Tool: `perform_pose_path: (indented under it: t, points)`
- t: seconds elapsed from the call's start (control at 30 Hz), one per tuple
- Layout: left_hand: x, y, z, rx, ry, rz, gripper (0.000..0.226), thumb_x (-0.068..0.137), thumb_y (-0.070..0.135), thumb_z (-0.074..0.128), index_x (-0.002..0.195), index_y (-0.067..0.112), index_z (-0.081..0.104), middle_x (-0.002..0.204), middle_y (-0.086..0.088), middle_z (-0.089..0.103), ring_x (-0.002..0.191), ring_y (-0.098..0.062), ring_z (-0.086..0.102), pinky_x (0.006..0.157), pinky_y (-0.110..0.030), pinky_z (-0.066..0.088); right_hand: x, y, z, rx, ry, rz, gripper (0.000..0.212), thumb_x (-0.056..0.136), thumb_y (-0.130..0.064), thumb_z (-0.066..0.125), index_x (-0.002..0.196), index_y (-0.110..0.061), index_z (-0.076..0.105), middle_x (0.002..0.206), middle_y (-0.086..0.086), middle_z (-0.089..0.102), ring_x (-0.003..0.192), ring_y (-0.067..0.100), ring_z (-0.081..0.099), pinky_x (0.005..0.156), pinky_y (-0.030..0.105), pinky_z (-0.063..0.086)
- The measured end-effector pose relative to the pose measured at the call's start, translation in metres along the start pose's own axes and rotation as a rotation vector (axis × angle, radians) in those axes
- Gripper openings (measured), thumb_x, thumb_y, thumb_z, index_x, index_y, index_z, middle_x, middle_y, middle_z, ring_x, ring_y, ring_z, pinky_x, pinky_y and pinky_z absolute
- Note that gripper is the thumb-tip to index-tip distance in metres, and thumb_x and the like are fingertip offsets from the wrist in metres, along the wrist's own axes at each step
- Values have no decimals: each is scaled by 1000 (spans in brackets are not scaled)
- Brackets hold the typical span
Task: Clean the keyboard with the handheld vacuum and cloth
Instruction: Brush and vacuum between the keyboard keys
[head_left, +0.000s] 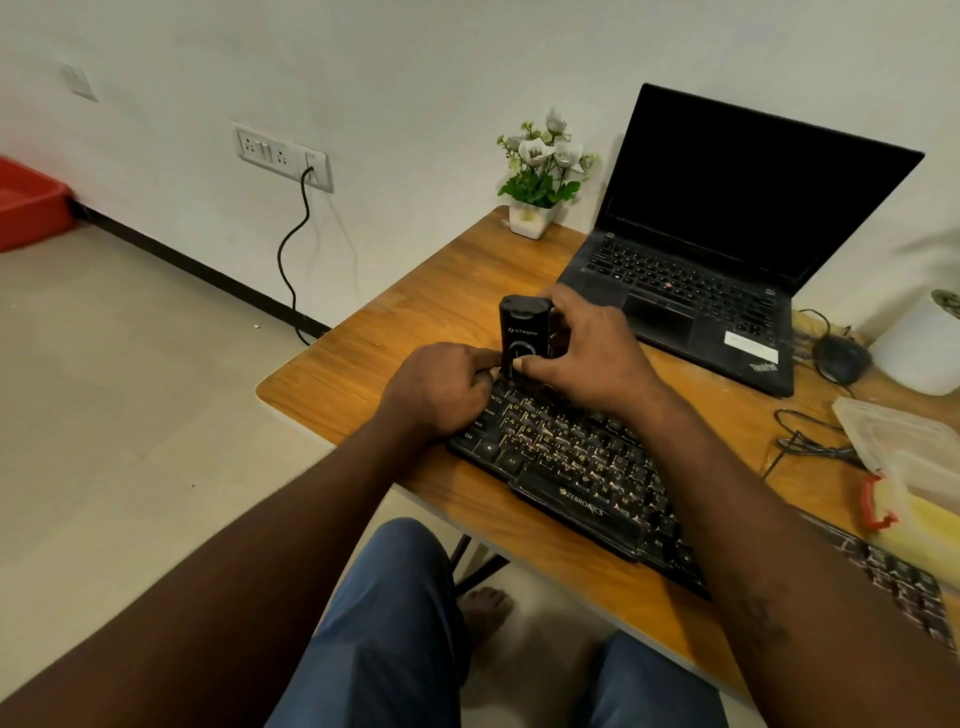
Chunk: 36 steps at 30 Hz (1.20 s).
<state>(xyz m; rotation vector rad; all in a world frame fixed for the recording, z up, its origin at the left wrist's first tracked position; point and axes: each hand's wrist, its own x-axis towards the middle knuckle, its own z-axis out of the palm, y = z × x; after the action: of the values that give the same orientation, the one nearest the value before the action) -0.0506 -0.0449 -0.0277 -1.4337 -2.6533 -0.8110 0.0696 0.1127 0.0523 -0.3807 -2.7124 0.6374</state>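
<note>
Head view, near to far: showing two knees in blue fabric and one bare foot (485, 605) under a wooden desk (363, 358) with rounded corners. Lying slantwise on its grain, one black keyboard (582, 467), flat, with a glossy palm rest. Standing upright at the keyboard's far-left corner, one black boxy handheld vacuum (519, 332). Curling loosely against its base, left hand (441, 387), forefinger touching it. Wrapping the vacuum's right side, right hand (587, 358), thumb pressing the front. Further back: one open matte laptop (727, 249), one mouse (839, 356), one white square pot of flowers (540, 176). At right, clear plastic containers (904, 441).
</note>
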Motion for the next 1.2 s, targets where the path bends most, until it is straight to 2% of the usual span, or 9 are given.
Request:
perform_pose_path:
  t: [0.17, 0.3, 0.47, 0.6, 0.67, 0.8, 0.93, 1.1, 1.2]
  points:
    - [2, -5, 2, -34, 0, 7, 58, 91, 49, 27, 134, 38, 64, 110, -1, 76, 94, -17, 66, 79, -33, 50, 0, 9, -9, -148, 71, 104, 63, 79, -30, 87, 134, -25, 55, 120, 4, 71, 104, 24, 68, 84, 42, 60]
    - [2, -5, 2, -24, 4, 5, 54, 92, 47, 30, 134, 39, 63, 107, -1, 76, 92, -18, 67, 77, -34, 52, -11, 8, -12, 90, 11, 63, 58, 78, -29, 89, 127, -23, 59, 112, -3, 71, 93, 12, 70, 79, 36, 62]
    - [2, -3, 2, -18, 2, 9, 52, 93, 41, 32, 134, 37, 65, 106, -3, 76, 91, -18, 66, 76, -33, 49, -12, 12, -13, -93, 88, 122, 60, 79, -31, 88, 130, -27, 57, 121, 1, 71, 100, 20, 69, 81, 38, 60]
    - [3, -4, 2, -13, -1, 6, 53, 92, 41, 32, 135, 37, 64, 108, -4, 76, 92, -18, 66, 77, -32, 49, -15, 14, -24, 101, -17, 93, 55, 77, -26, 89, 124, -28, 60, 109, -11, 69, 89, 5, 67, 72, 24, 53]
    - [3, -4, 3, -16, -9, -5, 53, 93, 43, 32, 135, 39, 64, 107, -3, 76, 92, -18, 66, 78, -33, 50, -18, 13, -21, 33, -82, 50, 59, 77, -27, 90, 128, -28, 60, 110, -7, 72, 93, 11, 69, 77, 30, 58]
    - [2, -3, 1, -19, -19, -14, 51, 94, 41, 33, 135, 39, 63, 108, -2, 75, 92, -17, 65, 79, -33, 49, -14, 17, -23, -191, 51, 114, 60, 77, -34, 88, 129, -29, 58, 115, -3, 72, 98, 19, 69, 79, 36, 57]
    - [2, -3, 1, -17, -23, -15, 50, 94, 42, 33, 135, 39, 63, 109, -2, 76, 94, -18, 66, 82, -35, 52, -19, 16, -26, 37, -76, 65, 61, 75, -29, 91, 129, -27, 61, 109, -8, 71, 93, 11, 68, 78, 31, 57]
    - [2, -2, 0, -13, -24, -22, 51, 94, 42, 33, 135, 39, 63, 113, -2, 75, 97, -18, 66, 84, -35, 51, -20, 20, -28, -259, 35, 100, 63, 79, -34, 86, 134, -30, 57, 118, 0, 72, 102, 22, 68, 81, 37, 56]
    - [1, -2, 0, -15, -30, -21, 48, 95, 41, 34, 134, 40, 63, 108, -1, 75, 93, -18, 66, 82, -34, 51, -26, 22, -31, -23, -39, 70, 62, 77, -29, 89, 132, -27, 60, 116, -5, 72, 97, 13, 68, 82, 36, 59]
